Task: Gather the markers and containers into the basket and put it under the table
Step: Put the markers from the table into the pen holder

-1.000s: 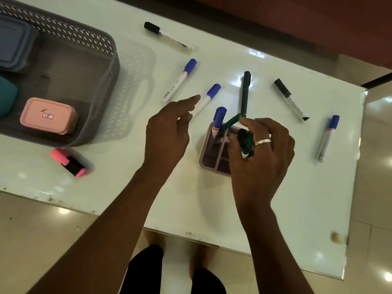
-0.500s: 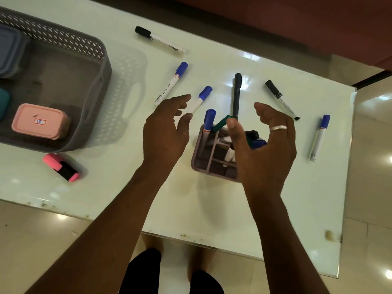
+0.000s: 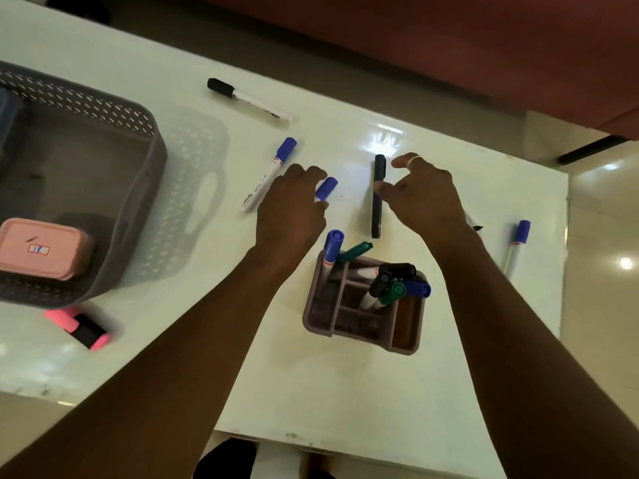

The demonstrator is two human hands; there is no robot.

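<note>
My left hand (image 3: pixel 292 209) is curled over a blue-capped marker (image 3: pixel 326 187) lying on the white table (image 3: pixel 345 392); only the cap shows, between thumb and fingers. My right hand (image 3: pixel 423 191) hovers with fingers apart just right of a black marker (image 3: pixel 378 198), the thumb at its barrel. A mauve organizer (image 3: pixel 404 340) stands nearer to me between my forearms and holds several markers. The grey basket (image 3: pixel 152 167) at the left holds a pink container (image 3: pixel 41 248). Loose markers lie around: a black-capped one (image 3: pixel 247 98), a blue-capped one (image 3: pixel 269 174) and another blue-capped one (image 3: pixel 517 243).
A pink and black highlighter (image 3: pixel 81 326) lies in front of the basket. A bluish container (image 3: pixel 7 112) shows at the basket's left end. The tip of one more marker (image 3: pixel 476 227) peeks from under my right wrist. The table ends close on the right, with tiled floor (image 3: pixel 605 271) beyond.
Both hands have left the organizer and reached forward. The right hand let go of the markers now standing in the organizer. The left hand has come down on the blue-capped marker.
</note>
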